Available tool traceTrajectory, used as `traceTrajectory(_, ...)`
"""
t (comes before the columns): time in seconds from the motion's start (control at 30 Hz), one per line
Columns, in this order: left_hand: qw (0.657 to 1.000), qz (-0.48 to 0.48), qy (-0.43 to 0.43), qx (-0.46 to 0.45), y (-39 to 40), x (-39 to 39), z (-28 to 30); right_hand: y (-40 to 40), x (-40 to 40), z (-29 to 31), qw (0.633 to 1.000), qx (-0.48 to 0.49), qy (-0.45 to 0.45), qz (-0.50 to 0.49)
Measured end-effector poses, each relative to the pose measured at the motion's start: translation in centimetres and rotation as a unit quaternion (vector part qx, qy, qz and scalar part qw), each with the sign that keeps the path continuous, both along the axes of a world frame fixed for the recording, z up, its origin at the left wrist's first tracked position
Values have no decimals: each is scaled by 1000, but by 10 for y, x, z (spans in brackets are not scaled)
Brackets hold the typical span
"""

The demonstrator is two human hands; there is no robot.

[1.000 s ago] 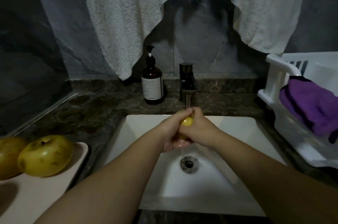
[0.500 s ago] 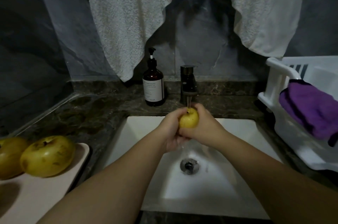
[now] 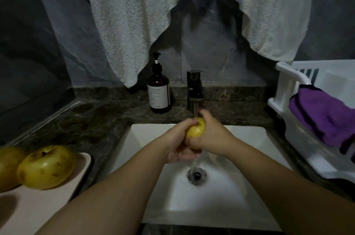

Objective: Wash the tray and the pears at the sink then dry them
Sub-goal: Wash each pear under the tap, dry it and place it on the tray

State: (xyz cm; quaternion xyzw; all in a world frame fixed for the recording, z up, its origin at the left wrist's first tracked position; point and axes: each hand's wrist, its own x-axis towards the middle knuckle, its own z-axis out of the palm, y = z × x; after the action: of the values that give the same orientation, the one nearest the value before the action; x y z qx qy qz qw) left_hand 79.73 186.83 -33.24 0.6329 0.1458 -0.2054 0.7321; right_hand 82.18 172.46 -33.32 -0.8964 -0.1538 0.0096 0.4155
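— Yellow skin showed far more than a second before: both sets of fingers point(image 3: 192, 122) were curled round the pear point(image 3: 196, 127), and it had turned so its top faced the stream.

— Which hand did what?

— The left hand point(image 3: 177, 143) cupped it from below and the left side; the right hand point(image 3: 211, 136) wrapped its right side. A second earlier the fruit was nearly buried between them and lower. It had risen toward the tap point(image 3: 195, 88), right under the water, over the sink point(image 3: 249, 133).

— So, mid-rinse?

— I'd judge so: rubbing and rotating to wet every side. That pear seemed close to rinsed, but nothing was dried.

— And the rest?

— Two more pears point(image 3: 46, 167) sat on the tray point(image 3: 57, 202), near left on the counter, unmoved and apparently unwashed. The purple cloth point(image 3: 322, 115) hung on the white rack point(image 3: 284, 88) at right. Most of the job remained.
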Motion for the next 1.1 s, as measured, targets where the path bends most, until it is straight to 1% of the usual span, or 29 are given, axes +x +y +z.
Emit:
traceTrajectory(0.03,1000,3,2,-3,0,0,0,0,0,0,1000,10,6,3)
traceTrajectory(0.1,998,33,-14,-47,-2,2,1,3,1,0,999,21,8,-26)
traceTrajectory(0.17,994,50,-25,-89,-5,3,2,8,3,1,999,4,5,-49)
traceTrajectory(0.2,994,45,-28,-94,-5,3,2,8,3,0,999,-2,4,-43)
traceTrajectory(0.27,996,28,-22,-85,-2,2,1,3,4,-1,1000,21,17,-7)
traceTrajectory(0.37,998,5,-4,-65,1,0,3,-6,4,-1,995,81,46,36)
traceTrajectory(0.4,998,10,-3,-66,0,1,3,-5,4,-3,995,82,42,33)
traceTrajectory(0.47,998,18,-3,-68,0,2,3,0,2,-4,998,52,26,16)
traceTrajectory(0.53,999,26,-8,-32,1,2,1,3,2,-5,998,52,28,15)
traceTrajectory(0.6,999,44,-25,11,3,3,-3,1,3,-6,992,102,65,23)
traceTrajectory(0.63,998,51,-37,13,4,3,-5,0,2,-5,988,122,89,21)
traceTrajectory(0.73,993,60,-91,-37,-1,3,-2,-1,0,-4,973,155,168,-10)
traceTrajectory(0.8,989,59,-127,-53,-5,3,-1,2,1,-4,959,201,200,-19)
traceTrajectory(0.87,987,54,-142,-51,-8,5,-4,4,2,-3,954,224,199,-30)
traceTrajectory(0.93,990,54,-120,-44,-8,7,-4,4,0,-4,965,200,170,-14)
traceTrajectory(1.03,994,74,-70,-49,-5,8,-3,0,-3,-4,965,196,170,29)
traceTrajectory(1.1,993,73,-81,-36,-5,8,-4,-1,-4,-2,969,184,162,27)
